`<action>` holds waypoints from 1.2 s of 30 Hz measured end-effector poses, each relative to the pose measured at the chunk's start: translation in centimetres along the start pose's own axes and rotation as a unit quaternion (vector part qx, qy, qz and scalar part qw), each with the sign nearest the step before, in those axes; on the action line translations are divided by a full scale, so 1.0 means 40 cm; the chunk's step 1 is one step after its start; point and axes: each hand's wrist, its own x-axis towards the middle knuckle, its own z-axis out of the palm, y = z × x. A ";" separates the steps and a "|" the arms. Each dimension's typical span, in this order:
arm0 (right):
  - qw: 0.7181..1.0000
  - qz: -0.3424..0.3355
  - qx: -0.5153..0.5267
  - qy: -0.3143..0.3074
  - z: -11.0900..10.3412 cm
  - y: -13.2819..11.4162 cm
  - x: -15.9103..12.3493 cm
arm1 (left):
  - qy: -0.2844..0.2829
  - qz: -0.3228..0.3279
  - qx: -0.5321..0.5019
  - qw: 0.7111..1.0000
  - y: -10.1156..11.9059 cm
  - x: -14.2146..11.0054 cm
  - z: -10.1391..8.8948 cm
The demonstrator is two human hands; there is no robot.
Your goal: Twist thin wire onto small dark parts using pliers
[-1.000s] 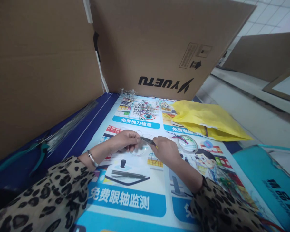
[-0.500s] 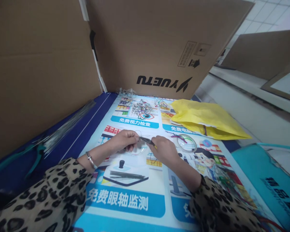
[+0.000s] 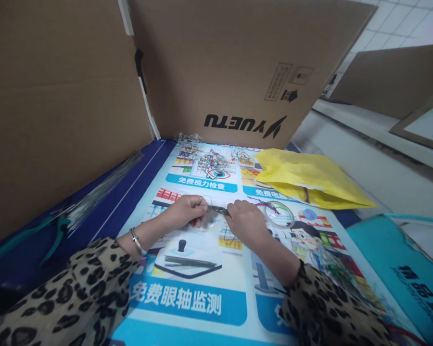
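Observation:
In the head view, my left hand [image 3: 191,210] is closed, thumb and finger pinching a thin wire whose faint loop rises above the fingertips. My right hand [image 3: 248,221] wraps round the handles of slim-nosed pliers [image 3: 220,210]. Their dark jaws point left and meet the pinched fingertips of my left hand; whether they grip the wire is too small to tell. Beneath both hands lies a clear round dish [image 3: 211,225], partly hidden. Right of my right hand stands another clear round dish [image 3: 290,217] with coloured wires [image 3: 270,206] across it.
A yellow bag [image 3: 313,178] lies at the back right. Tangled wire pieces [image 3: 214,161] sit at the back. Teal-handled pliers [image 3: 59,235] and a bundle of straight wires [image 3: 106,187] lie left. Short dark rods [image 3: 189,262] appear nearer me. Cardboard walls [image 3: 216,62] enclose the back and left.
Both hands stay almost in place. The pliers in my right hand have turned slightly, and their yellow-edged handle no longer shows. The camera view shifted a little.

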 end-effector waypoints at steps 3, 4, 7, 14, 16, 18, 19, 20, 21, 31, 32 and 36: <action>1.000 0.012 0.007 -0.016 -0.001 -0.004 -0.001 | -0.004 0.000 0.003 1.000 0.003 -0.001 0.000; 0.999 0.019 0.011 -0.024 -0.001 -0.006 -0.002 | -0.005 0.000 0.003 1.000 0.004 -0.002 0.000; 0.998 0.036 0.023 -0.040 0.000 -0.010 -0.003 | 0.000 -0.003 -0.007 1.000 0.003 -0.002 0.000; 0.998 0.035 0.056 -0.008 0.001 -0.003 -0.002 | 0.031 0.011 -0.119 0.992 -0.013 0.008 -0.016; 0.997 0.037 0.061 -0.002 0.001 0.000 -0.002 | 0.045 0.012 -0.157 0.987 -0.014 0.010 -0.023; 0.997 0.039 0.063 0.000 0.002 0.002 -0.001 | 0.055 0.008 -0.185 0.981 -0.012 0.011 -0.029; 0.997 0.042 0.063 0.001 0.003 0.003 0.000 | 0.061 0.006 -0.197 0.979 -0.012 0.012 -0.032; 0.997 0.046 0.062 0.002 0.004 0.004 0.000 | 0.064 0.005 -0.207 0.976 -0.012 0.012 -0.034; 0.997 0.052 0.062 0.004 0.005 0.005 0.001 | 0.066 0.005 -0.218 0.974 -0.012 0.013 -0.036; 0.994 0.088 0.065 0.008 0.009 0.010 0.004 | 0.036 -0.018 -0.261 0.965 -0.014 0.010 -0.033; 0.994 0.088 0.064 0.000 0.008 0.009 0.005 | 0.030 -0.017 -0.255 0.966 -0.015 0.010 -0.032; 0.992 0.104 0.064 -0.045 0.001 0.009 0.007 | 0.026 -0.003 -0.229 0.973 -0.015 0.011 -0.026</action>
